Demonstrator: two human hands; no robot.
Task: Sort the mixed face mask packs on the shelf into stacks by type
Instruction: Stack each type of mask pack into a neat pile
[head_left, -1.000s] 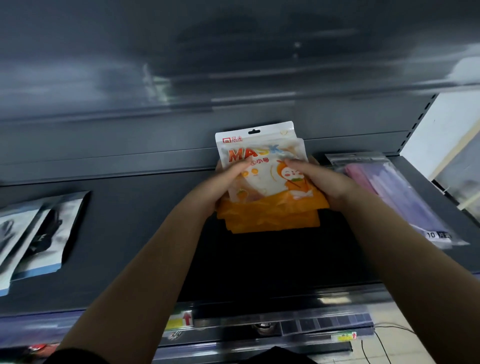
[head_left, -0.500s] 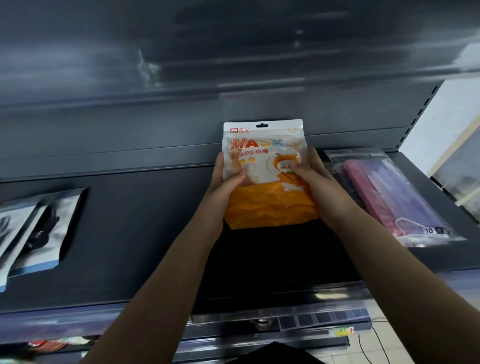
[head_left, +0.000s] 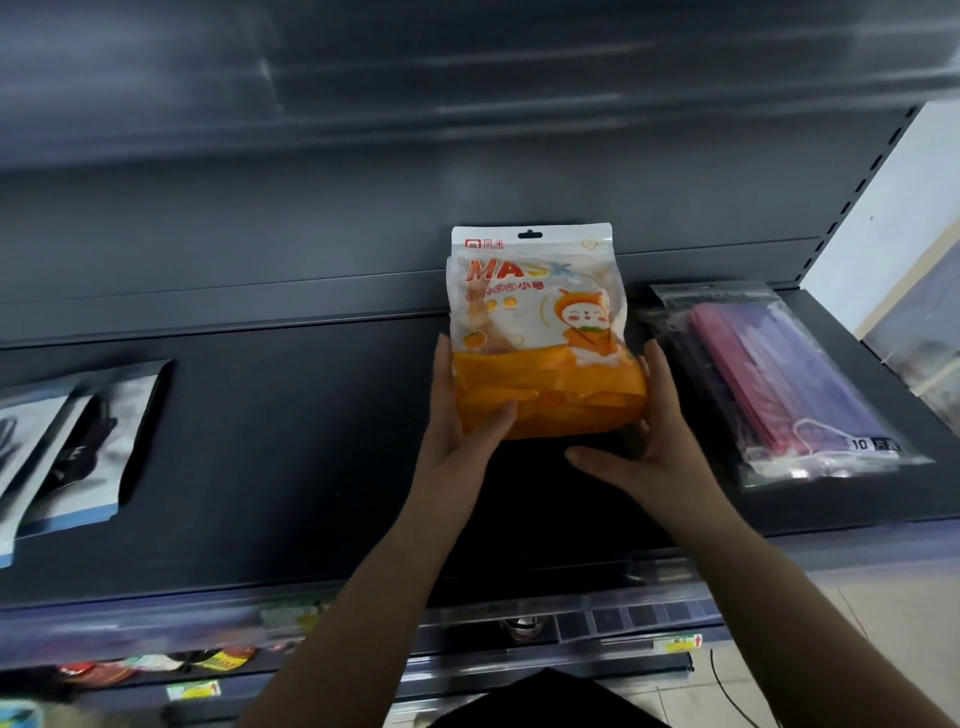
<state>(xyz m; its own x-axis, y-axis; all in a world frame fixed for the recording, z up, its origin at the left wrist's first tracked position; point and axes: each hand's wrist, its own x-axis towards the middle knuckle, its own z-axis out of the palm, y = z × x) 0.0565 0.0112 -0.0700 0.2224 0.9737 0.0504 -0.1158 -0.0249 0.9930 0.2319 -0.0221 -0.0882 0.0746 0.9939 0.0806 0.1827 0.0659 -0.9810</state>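
Note:
A stack of orange-and-white mask packs (head_left: 535, 322) printed "MASK" with a cartoon figure stands in the middle of the dark shelf (head_left: 291, 467), leaning toward the back panel. My left hand (head_left: 457, 431) holds its left lower edge, fingers along the side and thumb over the orange front. My right hand (head_left: 654, 447) lies flat against the right lower edge with straight fingers, its thumb spread free below the stack. A clear pack of purple and pink masks (head_left: 779, 374) lies flat just to the right. Black-and-white mask packs (head_left: 88, 447) lie at the far left.
The grey back panel rises right behind the orange stack. A price rail runs along the shelf's front edge, with colourful small goods (head_left: 156, 665) on the shelf below. A perforated upright (head_left: 852, 197) and a pale wall close the right end.
The fanned orange packs have been squared into one neat stack. Both hands slid from on top of the packs down to their lower sides, and the right thumb came off.

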